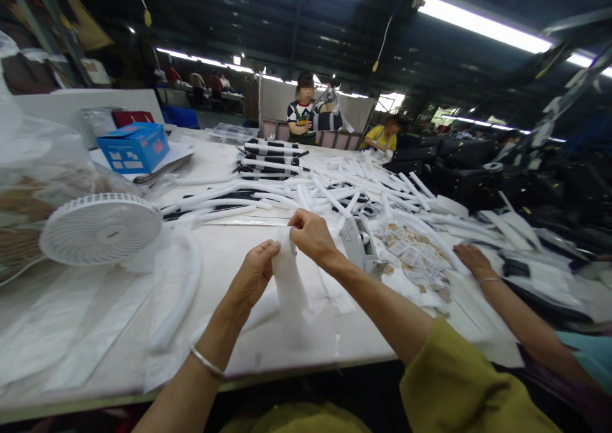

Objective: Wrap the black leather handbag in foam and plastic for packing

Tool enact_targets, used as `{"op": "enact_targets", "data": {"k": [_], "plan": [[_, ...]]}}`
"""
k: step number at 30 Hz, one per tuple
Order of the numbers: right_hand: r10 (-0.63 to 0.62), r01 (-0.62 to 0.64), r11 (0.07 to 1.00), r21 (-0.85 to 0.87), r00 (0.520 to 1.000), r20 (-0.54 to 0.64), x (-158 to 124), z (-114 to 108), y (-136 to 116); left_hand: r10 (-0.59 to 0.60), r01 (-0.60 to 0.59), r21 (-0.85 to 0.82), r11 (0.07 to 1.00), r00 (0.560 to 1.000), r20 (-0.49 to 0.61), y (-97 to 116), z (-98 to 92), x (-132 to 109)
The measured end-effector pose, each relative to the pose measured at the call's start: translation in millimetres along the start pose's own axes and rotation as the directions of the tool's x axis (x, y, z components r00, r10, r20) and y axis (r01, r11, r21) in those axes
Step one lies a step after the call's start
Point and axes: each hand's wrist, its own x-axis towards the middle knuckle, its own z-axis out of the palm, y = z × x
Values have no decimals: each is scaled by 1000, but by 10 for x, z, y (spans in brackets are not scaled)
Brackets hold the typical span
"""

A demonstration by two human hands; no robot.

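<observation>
Both hands, left hand (255,273) and right hand (310,235), pinch white fabric strip (288,280) over white worktable (248,340); dim factory hall beyond.

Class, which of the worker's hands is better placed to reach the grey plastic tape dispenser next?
Likely the right hand: it pinches the white fabric strip beside the grey plastic tape dispenser; the left hand holds its other edge, farther away.

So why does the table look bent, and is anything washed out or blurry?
Head view: the wide lens bows the table along its near edge; the ceiling lights glare to plain white against a dark roof; the left hand, the right hand and the white strip they pinch are sharp and evenly lit; the people far behind look small and soft.
</observation>
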Motion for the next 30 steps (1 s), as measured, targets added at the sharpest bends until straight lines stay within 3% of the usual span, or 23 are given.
{"op": "enact_targets", "data": {"k": [10,15,19,23,30], "plan": [[-103,102,989,-108,995,-5,-33,31,-78,-115,113,-92,989,993,-22,-18,-86,29],[-180,174,976,-132,983,-31,-70,22,-79,-92,89,-96,991,996,-22,-20,-32,21],[-80,83,996,41,995,-63,-99,27,-26,-31,29,-42,999,998,-57,-13,23,-25],[84,-72,954,292,996,-29,-133,22,24,6,-5,9,1000,998,-64,-27,44,-61],[168,-135,903,407,985,-44,-169,46,140,-15,16,28,999,1000,-7,-80,72,-53]]}}
